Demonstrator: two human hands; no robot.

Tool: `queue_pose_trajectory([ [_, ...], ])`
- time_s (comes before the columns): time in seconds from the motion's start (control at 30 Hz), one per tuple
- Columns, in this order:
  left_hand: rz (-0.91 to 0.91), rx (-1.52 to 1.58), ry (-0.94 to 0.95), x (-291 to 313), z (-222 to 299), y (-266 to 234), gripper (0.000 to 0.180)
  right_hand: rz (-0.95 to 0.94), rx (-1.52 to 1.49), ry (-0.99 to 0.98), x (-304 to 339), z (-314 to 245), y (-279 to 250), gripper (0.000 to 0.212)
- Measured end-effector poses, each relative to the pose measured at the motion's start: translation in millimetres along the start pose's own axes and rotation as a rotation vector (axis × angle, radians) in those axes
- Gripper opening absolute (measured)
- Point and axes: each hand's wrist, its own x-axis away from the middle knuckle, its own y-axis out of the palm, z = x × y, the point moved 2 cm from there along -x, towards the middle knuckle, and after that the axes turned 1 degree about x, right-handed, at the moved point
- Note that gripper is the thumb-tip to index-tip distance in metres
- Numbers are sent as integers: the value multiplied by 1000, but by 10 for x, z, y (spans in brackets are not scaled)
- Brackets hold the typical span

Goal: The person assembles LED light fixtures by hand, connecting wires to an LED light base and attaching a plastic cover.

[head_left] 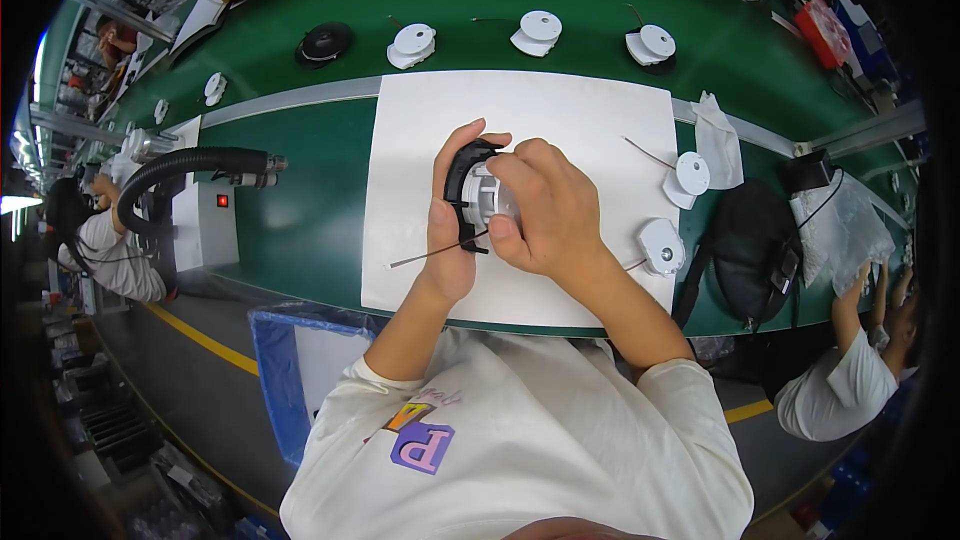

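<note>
A long green bench [300, 230] curves across the view, with a white mat [420, 260] laid on it directly before the person, probably to give a clean working surface. A black flexible hose [180, 165] reaches in from the left. A black bag [745, 240] sits at the right edge of the mat, with a crumpled clear plastic bag [845, 225] beyond it. Along the far side of the bench lie several round white parts [412, 43], evenly spaced as if queued, and one round black part [325, 42].

Above the middle of the mat, both hands hold one small assembly [480, 192]: a curved black ring on the left around a pale grey cylindrical core. The left hand [450, 230] is in a clenched grip on the black ring side, thumb up over the rim, seemingly steadying it. The right hand [545, 210] is grasping the grey core, fingers curled over it. A thin wire [425, 256] trails from the assembly down to the left.
</note>
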Motion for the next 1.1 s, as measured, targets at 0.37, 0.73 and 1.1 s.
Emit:
queue_pose_trajectory([
  [0.37,50,19,-77,111,-17,-84,71,-267,117,72,-19,-82,17,47],
  [0.73,-36,54,-86,179,40,-22,79,-191,115,-60,67,-76,-93,45],
  [1.1,-129,23,-118,261,25,3,82,-171,104,-134,-5,-121,-84,63],
])
